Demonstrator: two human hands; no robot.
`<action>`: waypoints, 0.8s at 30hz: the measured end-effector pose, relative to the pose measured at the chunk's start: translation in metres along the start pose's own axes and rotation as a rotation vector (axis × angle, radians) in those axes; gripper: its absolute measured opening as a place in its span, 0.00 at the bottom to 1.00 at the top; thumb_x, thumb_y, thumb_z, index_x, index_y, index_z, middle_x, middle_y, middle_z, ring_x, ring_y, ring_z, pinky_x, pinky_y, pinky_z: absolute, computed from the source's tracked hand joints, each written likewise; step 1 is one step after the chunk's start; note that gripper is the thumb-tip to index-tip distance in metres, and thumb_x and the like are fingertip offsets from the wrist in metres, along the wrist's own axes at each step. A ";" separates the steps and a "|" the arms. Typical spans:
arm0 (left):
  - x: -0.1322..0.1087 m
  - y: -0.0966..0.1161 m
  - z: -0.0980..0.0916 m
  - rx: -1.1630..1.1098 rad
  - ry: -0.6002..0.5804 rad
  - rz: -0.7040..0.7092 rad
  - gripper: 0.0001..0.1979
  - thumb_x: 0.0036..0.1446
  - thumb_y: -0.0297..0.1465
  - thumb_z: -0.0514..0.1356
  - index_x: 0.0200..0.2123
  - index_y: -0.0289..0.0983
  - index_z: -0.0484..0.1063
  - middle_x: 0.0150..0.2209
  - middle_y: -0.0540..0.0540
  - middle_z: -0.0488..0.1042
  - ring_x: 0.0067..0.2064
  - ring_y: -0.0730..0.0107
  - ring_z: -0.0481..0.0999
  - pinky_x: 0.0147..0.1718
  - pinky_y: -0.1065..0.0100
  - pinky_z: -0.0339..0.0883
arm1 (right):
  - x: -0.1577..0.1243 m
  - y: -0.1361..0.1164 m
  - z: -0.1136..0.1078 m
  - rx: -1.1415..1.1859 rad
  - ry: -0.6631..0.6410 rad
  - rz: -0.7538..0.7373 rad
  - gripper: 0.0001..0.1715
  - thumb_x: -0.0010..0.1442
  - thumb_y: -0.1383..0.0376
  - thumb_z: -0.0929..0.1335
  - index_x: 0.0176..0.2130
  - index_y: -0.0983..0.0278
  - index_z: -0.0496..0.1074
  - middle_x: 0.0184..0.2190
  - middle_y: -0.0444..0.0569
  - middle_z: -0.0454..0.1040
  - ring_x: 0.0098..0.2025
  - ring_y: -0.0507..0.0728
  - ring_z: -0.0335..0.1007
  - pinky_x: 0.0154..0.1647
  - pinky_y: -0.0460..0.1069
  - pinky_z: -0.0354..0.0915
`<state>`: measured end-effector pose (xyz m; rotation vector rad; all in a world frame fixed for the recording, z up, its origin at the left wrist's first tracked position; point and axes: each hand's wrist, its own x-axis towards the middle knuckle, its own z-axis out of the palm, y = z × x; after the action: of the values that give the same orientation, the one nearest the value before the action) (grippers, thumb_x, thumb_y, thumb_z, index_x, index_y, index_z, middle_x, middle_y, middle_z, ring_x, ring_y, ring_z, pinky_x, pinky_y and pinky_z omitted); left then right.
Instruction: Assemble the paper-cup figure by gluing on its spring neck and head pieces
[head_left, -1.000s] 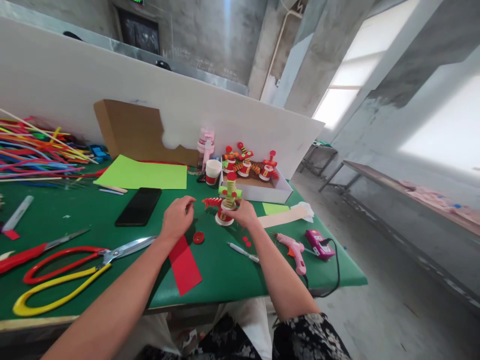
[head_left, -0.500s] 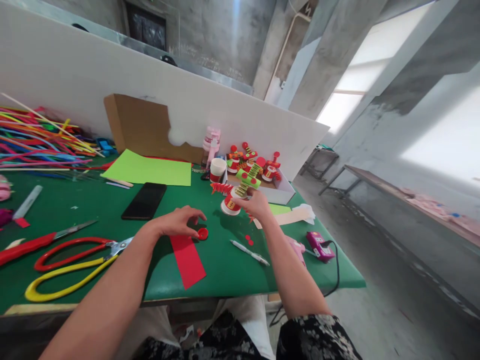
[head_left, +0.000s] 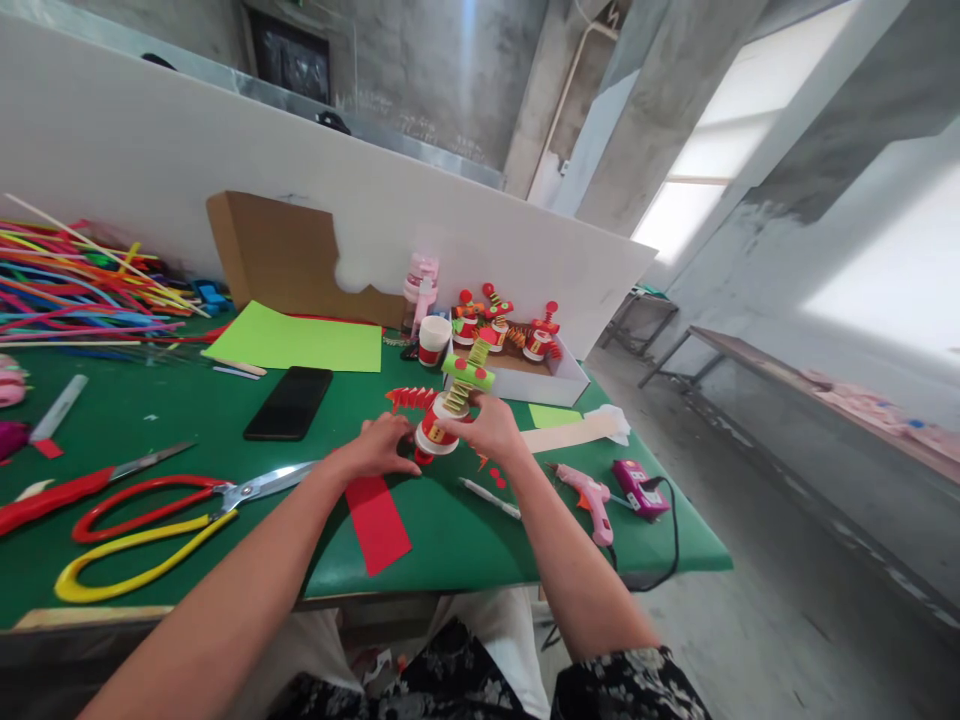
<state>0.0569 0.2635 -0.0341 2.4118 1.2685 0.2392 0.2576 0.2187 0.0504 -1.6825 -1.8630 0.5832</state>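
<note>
My right hand (head_left: pixel 491 428) is closed round a paper-cup figure (head_left: pixel 437 428). The figure has a red-and-white cup body, folded red paper arms, a green folded neck and a green rolled-paper head with red dots. It tilts just above the table. Beside the cup, my left hand (head_left: pixel 386 445) has its thumb and fingers curved about a small red round piece (head_left: pixel 424 458), which sits low under the cup and is partly hidden. Below my left wrist lies a red paper strip (head_left: pixel 379 530). A white pen (head_left: pixel 489 498) and small red paper dots (head_left: pixel 496 477) lie near my right forearm.
A white box (head_left: pixel 525 385) holds several similar figures, with a paper cup (head_left: pixel 434 341) beside it. At right are a pink glue gun (head_left: pixel 592 500) and a purple box (head_left: pixel 641 490) with a cable. Scissors (head_left: pixel 217 500), a phone (head_left: pixel 289 403) and green paper (head_left: pixel 300 338) lie left.
My right hand has brought the cup figure left and down, over the small red round piece. My left hand and that piece have shifted slightly right. The glue gun shows more fully.
</note>
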 end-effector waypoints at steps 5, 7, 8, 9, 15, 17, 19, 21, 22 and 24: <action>-0.007 -0.026 -0.007 0.022 0.058 -0.063 0.24 0.48 0.29 0.59 0.51 0.46 0.76 0.52 0.43 0.77 0.56 0.46 0.70 0.48 0.56 0.65 | -0.003 -0.002 0.011 -0.082 -0.015 0.006 0.27 0.50 0.51 0.77 0.46 0.61 0.78 0.44 0.50 0.82 0.48 0.62 0.78 0.47 0.49 0.69; -0.008 -0.029 -0.008 0.065 0.063 -0.127 0.26 0.46 0.25 0.56 0.49 0.47 0.77 0.52 0.43 0.77 0.57 0.46 0.70 0.46 0.56 0.66 | -0.003 -0.001 0.014 -0.123 -0.017 0.004 0.26 0.50 0.51 0.77 0.45 0.61 0.79 0.42 0.50 0.83 0.46 0.62 0.79 0.46 0.49 0.68; -0.008 -0.030 -0.008 0.091 0.067 -0.153 0.26 0.45 0.24 0.55 0.48 0.47 0.77 0.52 0.44 0.77 0.56 0.47 0.70 0.46 0.57 0.66 | -0.003 -0.001 0.015 -0.138 -0.017 0.003 0.26 0.50 0.51 0.77 0.45 0.61 0.78 0.42 0.50 0.83 0.46 0.62 0.79 0.45 0.49 0.68; -0.008 -0.029 -0.008 0.114 0.074 -0.173 0.26 0.45 0.23 0.55 0.48 0.47 0.77 0.51 0.44 0.77 0.55 0.48 0.71 0.45 0.57 0.67 | -0.003 0.000 0.015 -0.147 -0.018 0.001 0.26 0.50 0.51 0.77 0.45 0.60 0.78 0.41 0.50 0.83 0.45 0.62 0.79 0.45 0.49 0.68; -0.007 -0.026 -0.011 0.185 0.095 -0.230 0.19 0.48 0.24 0.54 0.41 0.43 0.77 0.46 0.40 0.76 0.52 0.47 0.72 0.43 0.56 0.67 | -0.005 -0.001 0.018 -0.151 -0.021 -0.001 0.24 0.50 0.51 0.77 0.44 0.59 0.79 0.40 0.49 0.83 0.44 0.62 0.79 0.43 0.49 0.67; -0.007 -0.026 -0.012 0.201 0.099 -0.253 0.17 0.49 0.24 0.54 0.39 0.42 0.77 0.46 0.39 0.76 0.51 0.45 0.72 0.42 0.56 0.67 | -0.005 -0.001 0.019 -0.153 -0.024 -0.005 0.23 0.50 0.51 0.77 0.43 0.59 0.79 0.39 0.49 0.83 0.44 0.62 0.79 0.42 0.49 0.67; -0.007 -0.027 -0.012 0.216 0.103 -0.272 0.16 0.50 0.24 0.54 0.40 0.42 0.77 0.46 0.38 0.76 0.52 0.45 0.71 0.42 0.56 0.67 | -0.005 -0.001 0.021 -0.169 -0.026 -0.002 0.23 0.50 0.51 0.77 0.42 0.60 0.79 0.38 0.49 0.83 0.43 0.62 0.79 0.41 0.49 0.66; -0.007 -0.028 -0.012 0.231 0.105 -0.287 0.15 0.51 0.25 0.54 0.40 0.41 0.76 0.46 0.38 0.75 0.52 0.46 0.71 0.42 0.56 0.67 | -0.005 0.000 0.022 -0.193 -0.033 0.010 0.24 0.50 0.50 0.77 0.42 0.62 0.79 0.38 0.51 0.83 0.42 0.62 0.79 0.40 0.49 0.66; -0.006 -0.029 -0.012 0.237 0.105 -0.292 0.15 0.51 0.25 0.54 0.40 0.41 0.75 0.46 0.38 0.75 0.52 0.46 0.71 0.42 0.57 0.67 | -0.005 0.000 0.023 -0.203 -0.039 0.014 0.25 0.50 0.49 0.77 0.43 0.62 0.79 0.39 0.52 0.83 0.42 0.63 0.79 0.40 0.49 0.66; -0.006 -0.029 -0.011 0.246 0.108 -0.299 0.14 0.52 0.26 0.54 0.40 0.41 0.75 0.47 0.38 0.75 0.52 0.47 0.71 0.42 0.57 0.67 | -0.005 0.000 0.024 -0.208 -0.049 0.013 0.27 0.51 0.49 0.76 0.45 0.63 0.78 0.41 0.53 0.83 0.43 0.63 0.79 0.39 0.49 0.65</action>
<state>0.0283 0.2763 -0.0367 2.3888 1.7777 0.1338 0.2418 0.2152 0.0320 -1.8273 -2.0075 0.4519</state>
